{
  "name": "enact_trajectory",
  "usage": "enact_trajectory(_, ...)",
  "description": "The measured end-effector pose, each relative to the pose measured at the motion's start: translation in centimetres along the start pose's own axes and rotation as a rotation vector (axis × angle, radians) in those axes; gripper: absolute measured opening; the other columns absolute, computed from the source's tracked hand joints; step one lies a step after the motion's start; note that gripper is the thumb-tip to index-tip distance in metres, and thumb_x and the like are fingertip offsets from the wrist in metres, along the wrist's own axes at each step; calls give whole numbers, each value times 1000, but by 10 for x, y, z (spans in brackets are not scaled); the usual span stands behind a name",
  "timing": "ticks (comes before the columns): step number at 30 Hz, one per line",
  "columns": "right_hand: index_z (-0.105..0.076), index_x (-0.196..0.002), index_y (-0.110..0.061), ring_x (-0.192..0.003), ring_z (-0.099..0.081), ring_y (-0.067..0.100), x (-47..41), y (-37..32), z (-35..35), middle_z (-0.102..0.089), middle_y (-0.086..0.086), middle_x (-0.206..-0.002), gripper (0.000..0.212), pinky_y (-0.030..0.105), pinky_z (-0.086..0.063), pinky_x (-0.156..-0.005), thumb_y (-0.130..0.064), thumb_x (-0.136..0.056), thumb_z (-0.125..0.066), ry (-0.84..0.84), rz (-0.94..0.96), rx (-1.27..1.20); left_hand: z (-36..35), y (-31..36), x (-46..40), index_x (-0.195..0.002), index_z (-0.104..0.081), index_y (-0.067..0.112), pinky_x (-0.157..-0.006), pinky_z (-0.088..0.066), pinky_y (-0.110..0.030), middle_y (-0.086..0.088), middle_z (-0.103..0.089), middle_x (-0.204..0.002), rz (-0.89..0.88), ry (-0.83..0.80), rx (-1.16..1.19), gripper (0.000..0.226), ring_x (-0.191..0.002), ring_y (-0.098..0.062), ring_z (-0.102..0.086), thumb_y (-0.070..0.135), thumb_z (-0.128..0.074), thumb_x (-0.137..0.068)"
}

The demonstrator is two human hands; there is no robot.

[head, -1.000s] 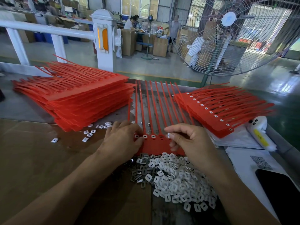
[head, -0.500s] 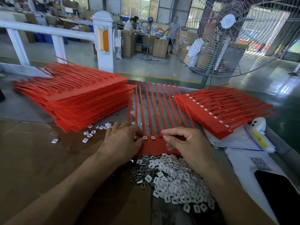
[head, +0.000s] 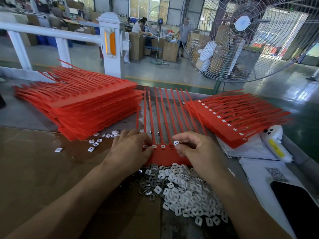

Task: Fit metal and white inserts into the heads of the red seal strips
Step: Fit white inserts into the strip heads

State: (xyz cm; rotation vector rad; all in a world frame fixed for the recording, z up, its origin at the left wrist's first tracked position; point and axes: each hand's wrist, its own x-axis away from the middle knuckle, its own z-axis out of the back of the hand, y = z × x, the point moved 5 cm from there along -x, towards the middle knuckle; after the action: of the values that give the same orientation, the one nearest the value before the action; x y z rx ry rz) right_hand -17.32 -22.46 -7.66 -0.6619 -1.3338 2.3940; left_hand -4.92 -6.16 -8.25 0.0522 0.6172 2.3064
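Here, right hand (head: 198, 152) pinching white insert (head: 176, 143) above red strip head (head: 165, 155), left hand (head: 131, 149) pressing flat beside.

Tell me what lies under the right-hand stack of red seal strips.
White sheets of paper stick out from under the right stack of red seal strips, at its near edge. How far they run beneath, and whether anything else lies there, is covered.

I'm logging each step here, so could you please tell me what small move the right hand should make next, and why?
Probably lower the white insert pinched in the right hand into the next open head of the seal strip and press it in. Three heads beside the left hand already show white inserts, and the pinched one hangs just above the head after them.
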Motion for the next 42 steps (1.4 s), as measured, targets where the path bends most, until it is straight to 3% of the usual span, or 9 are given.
enact_trajectory(7,-76,-103,-33,-91,-64,-11,-17,11,-7,-72,-20,-96,21,3,-46,-76,-16,-91,-77,52,-7,186,0,-1,0,-122,-62,40,-113,-24,-40,11,-52,-135,1,4,6,26,-132,-17,-35,48,-55,-98)
enact_trajectory(16,-78,-107,-28,-93,-62,-6,-25,17,-16,-68,-19,-101,18,11,-44,-78,-19,-91,-76,10,-18,306,-1,0,-1,-122,-62,39,-113,-24,-41,11,-51,-137,5,9,-5,27,-133,-18,-35,49,-55,-98)
enact_trajectory(22,-76,-117,-26,-99,-63,-2,-24,14,-16,-69,-15,-107,27,15,-47,-86,-15,-92,-76,-41,4,360,-2,-1,-1,-122,-61,40,-114,-24,-42,12,-50,-138,1,2,-10,27,-134,-17,-34,49,-55,-98)
enact_trajectory(26,-74,-120,-24,-98,-60,-12,-15,12,-7,-68,-18,-107,30,0,-41,-82,-11,-93,-73,-10,45,366,-2,-2,-2,-123,-61,40,-114,-24,-42,11,-50,-139,-4,-9,-9,27,-135,-17,-34,49,-55,-98)
enact_trajectory(28,-75,-120,-23,-99,-59,-10,-12,10,-5,-67,-15,-110,27,-3,-38,-81,-12,-95,-71,-14,68,403,-2,-2,-2,-123,-61,40,-114,-24,-43,11,-50,-138,-4,-8,-9,27,-135,-18,-34,49,-55,-98)
enact_trajectory(36,-74,-124,-21,-107,-59,3,-6,2,-11,-62,-11,-114,27,14,-43,-96,-12,-102,-61,-86,97,516,-3,-2,-2,-122,-61,40,-114,-24,-41,12,-50,-139,1,-3,-3,27,-135,-17,-34,49,-55,-98)
enact_trajectory(42,-73,-126,-17,-103,-59,8,-4,-2,-19,-60,-5,-115,30,18,-45,-90,-12,-101,-57,-97,158,636,-3,-1,-2,-122,-61,40,-113,-24,-41,10,-51,-138,1,6,-13,27,-134,-18,-35,49,-55,-98)
